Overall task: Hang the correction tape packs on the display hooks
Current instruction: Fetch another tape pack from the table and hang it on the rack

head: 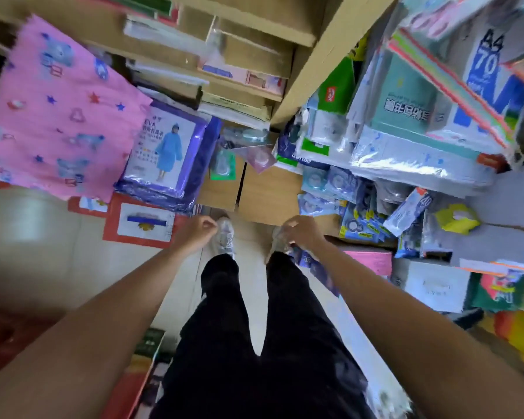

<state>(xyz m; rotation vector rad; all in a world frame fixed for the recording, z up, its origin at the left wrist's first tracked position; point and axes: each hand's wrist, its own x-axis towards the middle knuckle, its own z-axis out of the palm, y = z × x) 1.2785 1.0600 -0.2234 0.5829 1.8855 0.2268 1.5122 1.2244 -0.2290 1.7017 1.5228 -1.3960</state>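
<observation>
**Both hands low over the floor, glossy packs under the right one**

Nearest to the camera were two legs in black trousers [254,328] of soft matt cloth, and two bare forearms that reached forward and down. At the ends of the trouser legs stood pale grey shoes [226,237] on a smooth, light floor [43,231] with a dull shine.

The left hand [198,234] was above the left shoe with its fingers curled in to the palm; nothing showed inside it. The right hand [303,232] was also curled, knuckles up, and it gripped a short hanging run of correction tape packs [310,263]. These were flat, shiny, blue and violet, and they trailed under the wrist. The blur hid their print.

Just beyond the hands lay a brown cardboard box [270,195] with closed flaps and a dark seam. On its far edge rested a small green-backed blister pack [223,164] with a round shape inside. At the right edge of the box spilled a heap of packs [327,189], pale blue film with round windows, some tilted, some flat.

To the left of the box lay a purple raincoat bag [167,152] of wrinkled plastic. Beside it hung a pink cloth [58,116] with stars. Farthest were tan wooden shelves [248,49] with thin paper stacks, and at the right a blue A4 paper ream [490,65].
</observation>
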